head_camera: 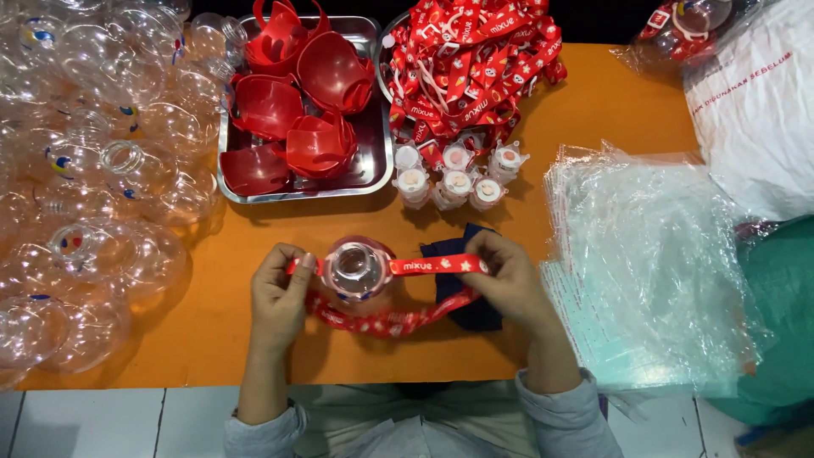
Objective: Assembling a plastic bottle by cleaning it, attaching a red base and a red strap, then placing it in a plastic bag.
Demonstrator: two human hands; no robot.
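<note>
So a red strap (398, 293) is being pinched at both ends, pretty much: the left hand (278, 293) is closed on the strap's left end right beside a clear round bottle (356, 270), and the right hand (507, 284) is closed on the other end, so the upper run of strap is pulled flat across between them. The left grip is a tight thumb-and-finger pinch; the right grip is a narrow pinch too, with the fingers curled over the band. The bottle is seen from the top, sitting between the two hands with the strap passed around its neck, and the rest of the strap is looped underneath in a loose curve. All of this is held low over the middle of the orange table (593, 102), just above a dark blue cloth (471, 309) that's tucked partly under the right hand. Further out, a cluster of small white caps (454, 178) is stood just behind the bottle, with a heap of more red straps (471, 64) piled behind those. A metal tray (373, 165) filled with red plastic cup pieces (297, 102) is set to the left of that. The whole left edge is taken up by a pile of empty clear bottles (93, 170), and a stack of clear plastic bags (644, 263) is laid on the right.
</note>
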